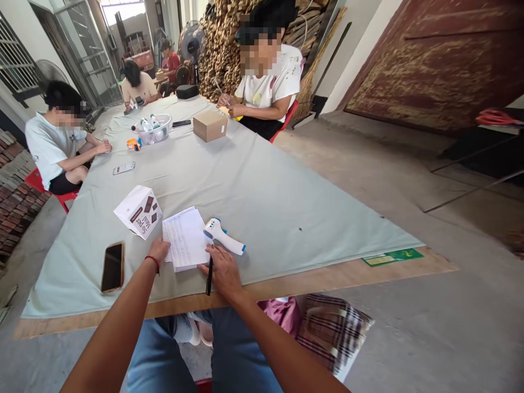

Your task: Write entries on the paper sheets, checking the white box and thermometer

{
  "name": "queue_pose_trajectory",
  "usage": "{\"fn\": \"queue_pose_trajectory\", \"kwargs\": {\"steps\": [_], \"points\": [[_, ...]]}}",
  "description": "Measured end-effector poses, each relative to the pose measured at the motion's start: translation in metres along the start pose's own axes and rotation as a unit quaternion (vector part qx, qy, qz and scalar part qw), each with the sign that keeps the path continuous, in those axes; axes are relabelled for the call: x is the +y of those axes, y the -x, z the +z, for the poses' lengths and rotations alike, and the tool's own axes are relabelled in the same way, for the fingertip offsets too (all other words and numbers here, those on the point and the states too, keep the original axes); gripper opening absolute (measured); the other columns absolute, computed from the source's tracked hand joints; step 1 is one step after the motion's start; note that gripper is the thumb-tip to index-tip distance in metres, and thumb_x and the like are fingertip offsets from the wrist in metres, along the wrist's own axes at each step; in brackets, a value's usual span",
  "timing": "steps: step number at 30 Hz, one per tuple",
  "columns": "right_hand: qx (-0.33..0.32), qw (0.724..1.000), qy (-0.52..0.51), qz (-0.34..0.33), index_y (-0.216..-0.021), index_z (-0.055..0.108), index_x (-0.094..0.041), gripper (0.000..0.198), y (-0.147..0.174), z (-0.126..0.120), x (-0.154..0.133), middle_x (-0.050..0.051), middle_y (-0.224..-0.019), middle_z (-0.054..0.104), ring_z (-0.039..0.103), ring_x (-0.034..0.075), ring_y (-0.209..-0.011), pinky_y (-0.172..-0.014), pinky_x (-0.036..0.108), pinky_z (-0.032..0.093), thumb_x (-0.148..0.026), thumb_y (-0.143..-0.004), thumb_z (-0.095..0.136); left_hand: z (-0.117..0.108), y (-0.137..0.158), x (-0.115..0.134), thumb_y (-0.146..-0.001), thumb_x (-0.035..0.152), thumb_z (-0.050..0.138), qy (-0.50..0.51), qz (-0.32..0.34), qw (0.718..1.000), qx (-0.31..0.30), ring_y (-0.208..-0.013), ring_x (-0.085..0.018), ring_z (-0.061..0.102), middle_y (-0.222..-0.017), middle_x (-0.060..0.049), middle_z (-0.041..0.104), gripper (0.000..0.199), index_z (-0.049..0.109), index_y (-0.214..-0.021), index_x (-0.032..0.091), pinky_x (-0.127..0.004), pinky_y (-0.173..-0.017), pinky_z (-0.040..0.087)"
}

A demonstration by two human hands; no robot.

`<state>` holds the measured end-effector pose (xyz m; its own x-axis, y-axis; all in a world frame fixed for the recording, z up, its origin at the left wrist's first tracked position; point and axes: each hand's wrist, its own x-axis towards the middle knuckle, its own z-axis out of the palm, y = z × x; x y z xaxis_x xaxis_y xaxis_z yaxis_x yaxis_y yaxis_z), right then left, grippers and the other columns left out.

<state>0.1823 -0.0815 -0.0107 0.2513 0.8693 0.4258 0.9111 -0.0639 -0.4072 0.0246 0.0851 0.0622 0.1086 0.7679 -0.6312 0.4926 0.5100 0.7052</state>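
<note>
Fingers unclenched, the left hand (158, 249) rests against the paper stack (185, 238) on the near worktop (282, 224), apparently steadying its left edge, while the right hand (223, 268) grips a black pen (210, 274) alongside.

A pale grey-green cloth (286, 202) covers the counter (327, 281), leaving a strip of bare wood along the near edge, where a green label (393, 257) shows. Near that edge lie a dark-screened phone (112, 267), a stack of written sheets (186, 240), a white thermometer gun (226, 239) and a white printed box (139, 212). Farther along are a lit phone (123, 168), an orange-and-blue object (134, 144) beside a clear basket (152, 137) of bottles (154, 122), a black phone (182, 123), a cardboard box (204, 127) and a black case (187, 91).
</note>
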Motion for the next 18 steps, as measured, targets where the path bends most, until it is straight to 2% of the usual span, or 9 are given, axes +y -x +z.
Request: {"fn": "queue_pose_trajectory", "kwargs": {"steps": [4,8,13,18], "points": [[-0.001,1.0,0.002,0.0,-0.117,0.064,-0.014,0.043,0.0017,0.0001,0.0015,0.012,-0.124,0.063,0.055,0.028,-0.118,-0.097,0.04,0.041,-0.05,-0.099,0.049,0.0057,0.0007,0.0041,-0.075,0.022,0.067,0.056,-0.071,0.996,-0.011,-0.062,-0.009,0.052,-0.063,-0.001,0.055,0.017,0.065,-0.088,0.011,-0.026,-0.073,0.049],[-0.015,1.0,0.0,-0.002,-0.117,0.064,-0.013,0.044,0.0031,0.0,0.0031,0.013,-0.124,0.063,0.055,0.029,-0.119,-0.098,0.041,0.042,-0.05,-0.097,0.053,0.0051,0.0011,0.0082,-0.078,0.022,0.067,0.112,-0.114,0.987,-0.015,-0.061,-0.007,0.052,-0.065,0.001,0.055,0.02,0.062,-0.094,0.012,-0.025,-0.074,0.049],[-0.011,1.0,0.002,-0.006,-0.117,0.063,-0.013,0.043,0.0048,0.0007,0.0042,0.013,-0.123,0.064,0.055,0.029,-0.118,-0.098,0.042,0.042,-0.05,-0.098,0.051,0.0022,0.004,0.0084,-0.083,0.018,0.062,0.131,-0.113,0.985,-0.026,-0.06,-0.005,0.054,-0.067,0.0,0.054,0.008,0.057,-0.084,0.011,-0.019,-0.068,0.047],[-0.009,1.0,-0.003,-0.003,-0.117,0.063,-0.014,0.042,0.0052,0.0009,0.0042,0.013,-0.123,0.064,0.055,0.029,-0.118,-0.097,0.042,0.041,-0.048,-0.098,0.05,0.0084,0.0041,0.0001,-0.081,0.027,0.067,0.056,-0.084,0.993,-0.061,-0.057,-0.006,0.052,-0.063,0.0,0.054,0.021,0.055,-0.073,0.012,-0.02,-0.062,0.046]]}}
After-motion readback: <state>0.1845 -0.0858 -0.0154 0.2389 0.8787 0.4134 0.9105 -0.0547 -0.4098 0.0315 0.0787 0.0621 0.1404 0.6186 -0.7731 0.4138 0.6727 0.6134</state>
